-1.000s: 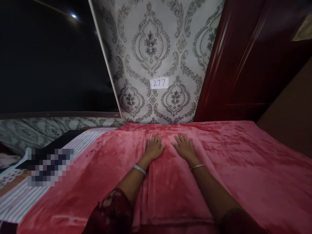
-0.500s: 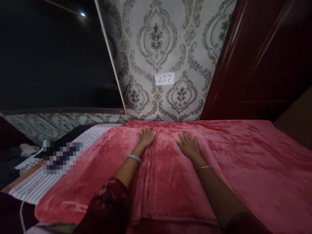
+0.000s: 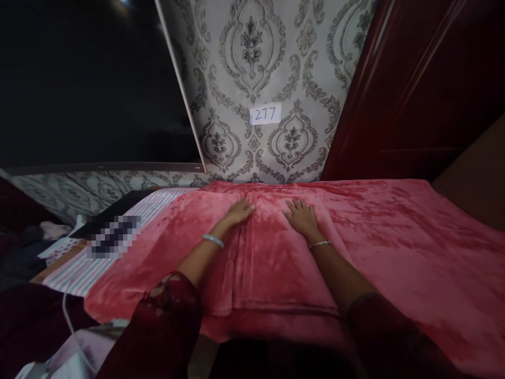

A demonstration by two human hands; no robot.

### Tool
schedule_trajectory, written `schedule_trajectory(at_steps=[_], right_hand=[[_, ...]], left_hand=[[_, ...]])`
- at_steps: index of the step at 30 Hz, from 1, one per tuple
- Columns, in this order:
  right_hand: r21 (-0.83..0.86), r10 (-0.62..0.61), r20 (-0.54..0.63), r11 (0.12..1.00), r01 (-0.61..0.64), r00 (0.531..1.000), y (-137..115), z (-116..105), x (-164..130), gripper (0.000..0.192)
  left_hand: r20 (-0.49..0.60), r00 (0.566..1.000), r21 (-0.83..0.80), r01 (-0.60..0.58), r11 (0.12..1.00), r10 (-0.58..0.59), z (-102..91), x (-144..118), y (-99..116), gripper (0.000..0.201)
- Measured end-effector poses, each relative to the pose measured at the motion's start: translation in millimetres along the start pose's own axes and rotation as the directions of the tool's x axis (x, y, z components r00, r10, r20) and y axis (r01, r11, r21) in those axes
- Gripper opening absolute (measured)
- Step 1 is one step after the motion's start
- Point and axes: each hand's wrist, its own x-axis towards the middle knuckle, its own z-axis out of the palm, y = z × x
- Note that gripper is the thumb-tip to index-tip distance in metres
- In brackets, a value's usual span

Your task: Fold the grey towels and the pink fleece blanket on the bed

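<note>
Two hands, one blanket. Left hand point(image 3: 238, 212) open, flat on pink-red plush blanket point(image 3: 394, 237), fingers spread, frame centre. Right hand point(image 3: 302, 217) open, palm down, just beside it, apart. One bangle on each wrist. Blanket fuzzy, folded in layers, fills lower centre and right. One striped sheet point(image 3: 114, 247) lower left. One paper label point(image 3: 265, 113) reading 277 on patterned wall, upper centre.

A plush red blanket point(image 3: 394, 247) lies spread across the bed, reaching its far edge by the wall. Its middle section is folded over in a layered panel with lengthwise creases, its near hem running straight along the bed's near edge.
</note>
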Motion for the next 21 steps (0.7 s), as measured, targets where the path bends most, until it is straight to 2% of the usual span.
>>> schedule_trajectory(at_steps=[2, 4, 6, 9, 13, 17, 21], right_hand=[[0.008, 0.002, 0.046, 1.000, -0.002, 0.999, 1, -5, 1, 0.056], [0.014, -0.001, 0.120, 1.000, 0.000, 0.993, 4, -11, -2, 0.056], [0.009, -0.008, 0.179, 1.000, 0.006, 0.984, 10, -18, -9, 0.056], [-0.019, 0.016, 0.191, 1.000, -0.012, 0.981, 29, -26, -31, 0.056], [0.034, 0.122, 0.127, 0.991, -0.127, 0.984, 66, -28, -70, 0.063], [0.258, 0.179, 0.004, 0.950, -0.174, 0.984, 99, -25, -110, 0.067], [0.576, 0.241, 0.032, 0.789, -0.215, 0.970, 112, -19, -145, 0.074]], left_hand=[[-0.028, 0.991, 0.004, -0.131, 0.991, 0.131, 6.5, -36, 12, 0.070], [-0.022, 0.940, 0.024, -0.340, 0.940, 0.340, 22.8, -75, 22, 0.073], [0.046, 0.898, 0.030, -0.438, 0.898, 0.437, 43.1, -108, 27, 0.076], [0.098, 0.905, 0.045, -0.420, 0.906, 0.414, 64.6, -131, 27, 0.077], [0.101, 0.914, 0.085, -0.401, 0.912, 0.393, 65.0, -129, 29, 0.075], [0.035, 0.930, 0.103, -0.369, 0.924, 0.367, 59.0, -141, 42, 0.066], [-0.014, 0.921, 0.069, -0.388, 0.919, 0.389, 69.9, -176, 50, 0.067]])
